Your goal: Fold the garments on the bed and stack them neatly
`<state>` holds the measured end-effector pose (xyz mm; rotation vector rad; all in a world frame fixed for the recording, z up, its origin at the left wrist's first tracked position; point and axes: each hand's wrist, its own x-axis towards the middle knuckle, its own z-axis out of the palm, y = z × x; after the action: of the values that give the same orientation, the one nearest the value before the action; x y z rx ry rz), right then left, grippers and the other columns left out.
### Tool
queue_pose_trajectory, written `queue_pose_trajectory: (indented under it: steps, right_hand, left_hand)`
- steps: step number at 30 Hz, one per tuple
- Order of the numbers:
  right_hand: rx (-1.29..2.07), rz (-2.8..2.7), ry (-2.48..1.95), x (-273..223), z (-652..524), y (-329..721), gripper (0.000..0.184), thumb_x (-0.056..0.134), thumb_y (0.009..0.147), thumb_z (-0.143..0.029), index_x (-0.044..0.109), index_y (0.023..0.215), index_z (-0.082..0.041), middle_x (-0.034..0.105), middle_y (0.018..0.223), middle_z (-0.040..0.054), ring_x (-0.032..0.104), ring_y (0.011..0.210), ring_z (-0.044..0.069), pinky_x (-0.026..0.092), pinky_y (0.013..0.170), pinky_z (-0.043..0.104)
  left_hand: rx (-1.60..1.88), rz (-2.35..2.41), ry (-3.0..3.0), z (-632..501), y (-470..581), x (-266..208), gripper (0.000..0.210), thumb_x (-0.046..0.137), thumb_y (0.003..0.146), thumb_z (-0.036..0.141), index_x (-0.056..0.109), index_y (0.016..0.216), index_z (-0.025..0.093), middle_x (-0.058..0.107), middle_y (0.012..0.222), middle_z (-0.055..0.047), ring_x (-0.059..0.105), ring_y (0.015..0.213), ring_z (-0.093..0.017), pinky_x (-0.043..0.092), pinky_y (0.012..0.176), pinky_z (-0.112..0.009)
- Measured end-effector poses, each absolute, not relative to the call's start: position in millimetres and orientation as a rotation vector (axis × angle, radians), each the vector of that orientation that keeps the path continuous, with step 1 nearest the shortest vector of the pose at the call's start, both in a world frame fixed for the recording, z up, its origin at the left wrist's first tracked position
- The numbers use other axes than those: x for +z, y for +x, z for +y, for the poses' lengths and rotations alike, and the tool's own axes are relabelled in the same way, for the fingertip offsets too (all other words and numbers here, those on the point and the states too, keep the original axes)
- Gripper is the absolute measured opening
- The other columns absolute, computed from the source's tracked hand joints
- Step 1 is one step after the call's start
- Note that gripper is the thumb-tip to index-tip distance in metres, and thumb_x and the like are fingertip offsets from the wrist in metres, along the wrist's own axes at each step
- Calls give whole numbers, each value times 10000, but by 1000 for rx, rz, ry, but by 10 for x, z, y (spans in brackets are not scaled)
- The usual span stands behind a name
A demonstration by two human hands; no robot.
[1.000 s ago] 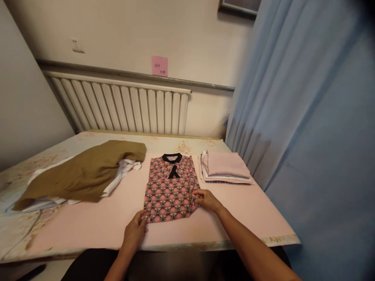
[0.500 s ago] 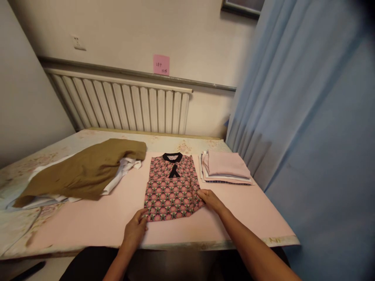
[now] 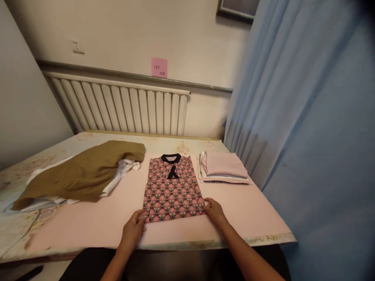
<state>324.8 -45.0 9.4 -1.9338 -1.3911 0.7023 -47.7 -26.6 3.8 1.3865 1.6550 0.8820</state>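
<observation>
Your patterned shirt (image 3: 173, 193) lies flat on the pink cloth (image 3: 99, 228) before you, black collar (image 3: 173, 162) pointing to 12 o'clock, long axis running from 12 to 6. Your left hand (image 3: 131, 230) pinches its near corner at 7 o'clock, the forearm (image 3: 115, 259) angled toward 1. Your right hand (image 3: 216, 212) grips the corner at 5 o'clock between thumb and fingers, its forearm (image 3: 244, 249) slanting toward 10. Folded clothes (image 3: 227, 164) sit at the shirt's 2 o'clock; an olive garment (image 3: 82, 171) lies toward 9.

Hands (image 3: 132, 230) partly hide lower corners of the patterned shirt (image 3: 172, 195); the framed picture (image 3: 236, 13) is cropped.
</observation>
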Motion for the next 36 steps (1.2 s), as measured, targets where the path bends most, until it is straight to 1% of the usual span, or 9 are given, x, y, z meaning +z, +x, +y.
queue_pose_trajectory:
  steps: [4,7,14,20,23,26,29,31,36]
  right_hand:
    - [606,-1454,-1967,133,-532,3155,338,539,786,-191,668,1098,-203,654,700,8,598,690,175,392,650,253]
    - [551,-1486,-1990,174,-617,3097,341,511,824,-195,642,1139,-210,679,787,27,613,757,183,391,685,254]
    - [519,-1533,-2059,154,-909,3056,344,470,857,-188,609,1172,-185,686,777,30,632,760,193,389,679,255]
    - [456,-1590,-2128,85,-1092,3051,363,445,891,-227,576,1227,-195,703,796,28,657,782,198,419,688,259]
    - [442,-1598,-2147,78,-1121,3067,379,429,897,-237,571,1244,-182,710,811,43,665,780,207,450,683,272]
    - [244,-1619,-2095,112,-1100,3055,399,421,898,-237,564,1257,-140,711,938,96,660,880,228,489,779,312]
    - [-17,-1728,-1866,169,-979,2923,401,378,920,-225,553,1272,-145,667,1134,129,615,1038,236,481,917,362]
    - [-106,-1844,-1693,195,-837,2759,412,347,932,-196,542,1292,-156,639,1212,127,585,1114,226,470,974,380]
    - [-153,-2139,-1504,157,-438,2429,422,408,942,-214,510,1346,-148,500,1421,114,402,1350,230,342,1128,431]
  left_hand:
    - [854,1695,1405,-256,-475,36,503,410,818,464,566,1188,161,505,450,74,528,422,-162,383,453,-258]
    - [793,1749,1471,-267,-489,53,434,385,846,398,570,1171,178,560,501,61,557,447,-160,403,487,-259]
    - [658,1879,1603,-444,-603,-39,348,423,850,303,603,1126,191,714,768,5,682,801,-197,474,724,-277]
    - [508,1894,1637,-651,-664,-45,380,380,887,329,554,1197,197,663,693,22,682,756,-201,492,718,-295]
    - [539,1981,1758,-698,-671,12,456,372,891,366,523,1248,128,696,906,-65,671,910,-235,498,842,-350]
    - [712,2016,2055,-678,-561,97,489,353,901,374,518,1258,83,638,1148,-152,599,1083,-272,453,970,-412]
    - [822,1913,2320,-566,-266,163,442,344,913,317,542,1250,111,607,1228,-144,564,1137,-257,430,1021,-409]
    - [867,1864,2437,-451,-4,171,445,341,909,263,532,1282,113,554,1337,-142,496,1253,-250,390,1073,-409]
    - [642,1790,2612,-153,444,89,461,378,920,271,519,1345,162,460,1472,-104,370,1383,-253,335,1114,-429]
